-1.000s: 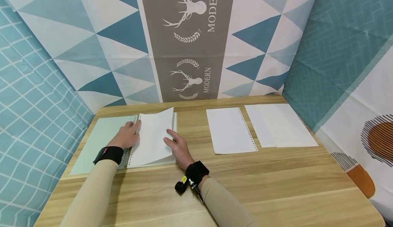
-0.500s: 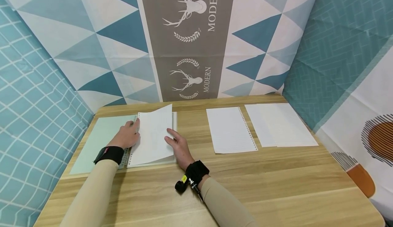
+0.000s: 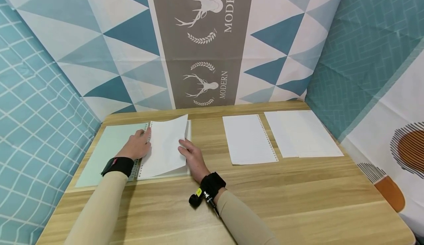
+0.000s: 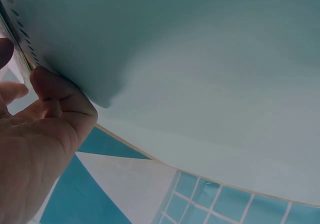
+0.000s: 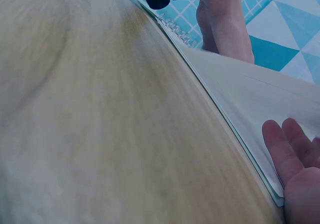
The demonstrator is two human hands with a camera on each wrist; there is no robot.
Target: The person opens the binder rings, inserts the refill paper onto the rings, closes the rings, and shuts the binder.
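Observation:
An open ring-bound notebook lies at the left of the table, its pale green cover (image 3: 99,156) turned to the left. My left hand (image 3: 136,145) is at the binding, its index finger reaching up along the punched edge of a white sheet (image 3: 163,147). In the left wrist view, the bent thumb of the left hand (image 4: 55,114) touches near the row of holes in the green cover (image 4: 200,94). My right hand (image 3: 193,160) touches the sheet's raised right edge, thumb and index finger extended. In the right wrist view, its fingers (image 5: 282,151) lie in front of the bowed white paper.
A loose punched sheet (image 3: 250,140) lies on the wooden table (image 3: 251,200) to the right of the notebook. Farther right, overlapping white sheets (image 3: 303,134) lie flat. Patterned cloth (image 3: 205,46) stands behind the table, with more on both sides.
The white sheet's top right corner has risen and dipped slightly, and its punched edge has shifted a little at the binding. Both hands stay nearly in place.

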